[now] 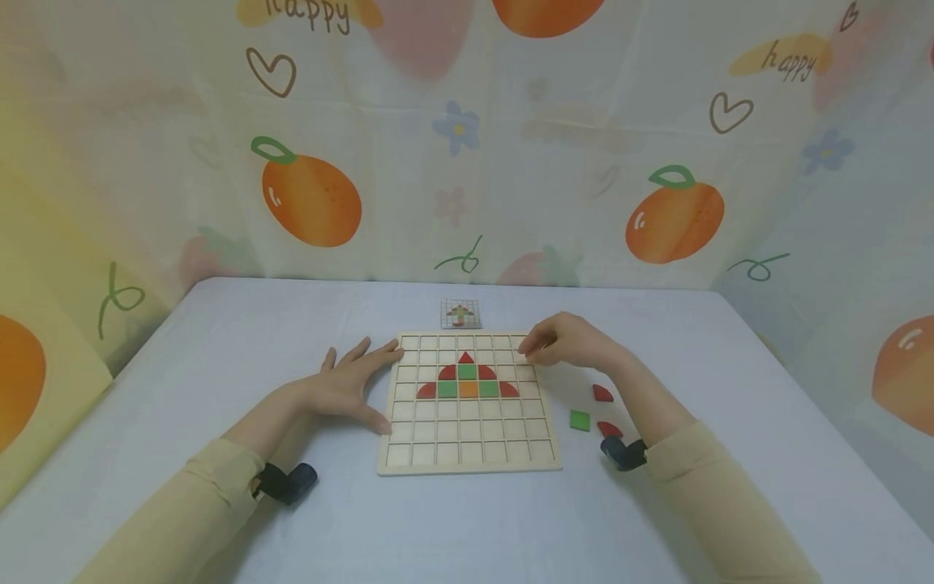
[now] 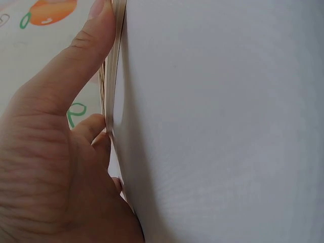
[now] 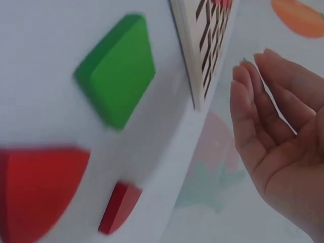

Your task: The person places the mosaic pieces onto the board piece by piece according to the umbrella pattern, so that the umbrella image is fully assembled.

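While "happy" is legible on the backdrop, the left hand, fingers spread, touches the board; the right hand has bent fingers, any grip indeterminable.

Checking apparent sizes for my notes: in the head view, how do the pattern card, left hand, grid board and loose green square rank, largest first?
1. Grid board
2. Left hand
3. Pattern card
4. Loose green square

Red quarter-circle cut off at left edge, loose green square blurred, details on card too small
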The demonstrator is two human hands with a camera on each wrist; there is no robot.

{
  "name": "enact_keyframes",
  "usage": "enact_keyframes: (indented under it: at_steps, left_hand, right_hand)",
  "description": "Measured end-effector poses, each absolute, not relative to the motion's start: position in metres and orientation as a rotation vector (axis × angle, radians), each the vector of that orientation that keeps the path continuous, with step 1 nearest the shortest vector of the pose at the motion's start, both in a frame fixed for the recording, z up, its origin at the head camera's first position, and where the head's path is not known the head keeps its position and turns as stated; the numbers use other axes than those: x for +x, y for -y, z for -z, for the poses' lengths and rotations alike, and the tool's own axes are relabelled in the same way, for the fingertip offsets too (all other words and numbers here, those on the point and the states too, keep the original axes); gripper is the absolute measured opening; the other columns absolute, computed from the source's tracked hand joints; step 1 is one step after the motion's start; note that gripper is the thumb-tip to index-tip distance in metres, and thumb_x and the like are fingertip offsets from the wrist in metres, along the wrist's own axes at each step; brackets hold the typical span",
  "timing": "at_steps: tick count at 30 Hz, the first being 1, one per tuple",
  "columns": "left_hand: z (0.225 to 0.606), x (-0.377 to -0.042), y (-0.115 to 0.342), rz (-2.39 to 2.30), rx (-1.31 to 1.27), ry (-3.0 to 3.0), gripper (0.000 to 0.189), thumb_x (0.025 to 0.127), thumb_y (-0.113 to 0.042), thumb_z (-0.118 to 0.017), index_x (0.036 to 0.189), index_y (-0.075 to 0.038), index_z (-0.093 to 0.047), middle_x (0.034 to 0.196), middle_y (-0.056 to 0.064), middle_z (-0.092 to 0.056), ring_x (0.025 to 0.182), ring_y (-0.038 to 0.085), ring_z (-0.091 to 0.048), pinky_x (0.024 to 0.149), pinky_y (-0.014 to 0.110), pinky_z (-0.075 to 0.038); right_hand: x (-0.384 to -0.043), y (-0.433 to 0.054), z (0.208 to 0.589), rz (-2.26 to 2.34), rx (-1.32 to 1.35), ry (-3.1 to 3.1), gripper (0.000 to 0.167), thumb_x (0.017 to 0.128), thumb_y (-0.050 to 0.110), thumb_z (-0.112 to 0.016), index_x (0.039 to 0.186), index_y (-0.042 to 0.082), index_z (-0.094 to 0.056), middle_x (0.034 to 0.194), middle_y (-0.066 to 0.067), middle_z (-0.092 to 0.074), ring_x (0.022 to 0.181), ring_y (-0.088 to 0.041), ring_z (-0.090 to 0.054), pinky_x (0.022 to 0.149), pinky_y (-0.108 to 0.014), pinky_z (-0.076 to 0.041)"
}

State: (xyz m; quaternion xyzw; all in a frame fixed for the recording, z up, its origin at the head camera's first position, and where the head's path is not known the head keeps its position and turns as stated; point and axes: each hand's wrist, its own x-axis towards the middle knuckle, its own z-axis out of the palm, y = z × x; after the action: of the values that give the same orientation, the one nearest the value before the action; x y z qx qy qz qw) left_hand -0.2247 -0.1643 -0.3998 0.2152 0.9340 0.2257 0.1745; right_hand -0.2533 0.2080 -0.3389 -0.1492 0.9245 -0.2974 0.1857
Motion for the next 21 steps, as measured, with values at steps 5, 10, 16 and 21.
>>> enact_keyframes:
  at_steps: [5,10,16,21]
  left_hand:
    - [0.399,-0.224,0.164,-0.645,0.607,-2.637,0.121,0.063,-0.059,-0.084,0.159,-0.022,-0.021,0.17,0.002,-0.01,0.155,0.043,0.005,0.111,0.078,0.012]
    - [0.398,-0.223,0.163,-0.636,0.603,-2.638,0.121,0.063,-0.06,-0.084,0.159,-0.022,-0.02,0.17,0.001,-0.01,0.155,0.042,0.006,0.111,0.078,0.012]
    - [0.399,-0.224,0.163,-0.636,0.608,-2.64,0.121,0.063,-0.06,-0.084,0.159,-0.021,-0.021,0.17,0.002,-0.01,0.155,0.043,0.006,0.111,0.078,0.012]
    - [0.399,-0.224,0.163,-0.632,0.6,-2.647,0.121,0.062,-0.06,-0.084,0.159,-0.022,-0.021,0.17,0.002,-0.01,0.155,0.043,0.005,0.111,0.078,0.012]
  right_hand:
    - [-0.25,-0.23,0.341,0.81,-0.446,-2.577,0.02,0.089,0.019,-0.07,0.107,0.013,-0.075,0.099,-0.002,-0.074,0.089,-0.016,-0.063,0.083,-0.029,-0.052]
    - [-0.245,-0.248,0.348,0.765,-0.419,-2.56,0.016,0.088,0.019,-0.071,0.103,0.017,-0.076,0.097,0.001,-0.074,0.089,-0.015,-0.063,0.082,-0.028,-0.052]
    - [-0.235,-0.262,0.355,0.757,-0.393,-2.515,0.012,0.087,0.02,-0.073,0.099,0.019,-0.075,0.091,0.002,-0.074,0.081,-0.015,-0.063,0.078,-0.028,-0.053]
    - [-0.228,-0.268,0.358,0.757,-0.368,-2.483,0.014,0.085,0.022,-0.075,0.099,0.019,-0.075,0.084,0.001,-0.072,0.073,-0.016,-0.06,0.072,-0.028,-0.05]
